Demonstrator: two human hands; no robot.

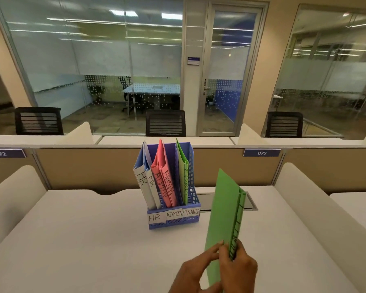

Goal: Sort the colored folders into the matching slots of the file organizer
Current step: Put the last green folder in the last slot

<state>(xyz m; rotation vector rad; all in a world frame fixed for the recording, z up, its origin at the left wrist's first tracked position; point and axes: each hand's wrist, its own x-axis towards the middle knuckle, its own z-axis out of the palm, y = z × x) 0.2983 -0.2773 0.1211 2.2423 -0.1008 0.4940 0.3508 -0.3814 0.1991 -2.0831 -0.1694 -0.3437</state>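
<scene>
A blue file organizer (173,222) stands at the desk's middle, its front slots labelled HR, ADMIN and FINANCE. Two white-and-blue HR folders (145,185) fill the left slot. Two pink ADMIN folders (165,182) lean in the middle slot. One green folder (183,176) stands in the right slot. I hold a second green folder (225,212) upright in front of me, to the right of the organizer and nearer than it. My right hand (240,269) grips its spine near the bottom. My left hand (195,273) pinches its lower left face.
The white desk (82,240) has rounded side dividers left and right and a tan partition behind. A grey cable hatch (249,200) lies behind the held folder. Black chairs stand beyond the partition, before glass walls.
</scene>
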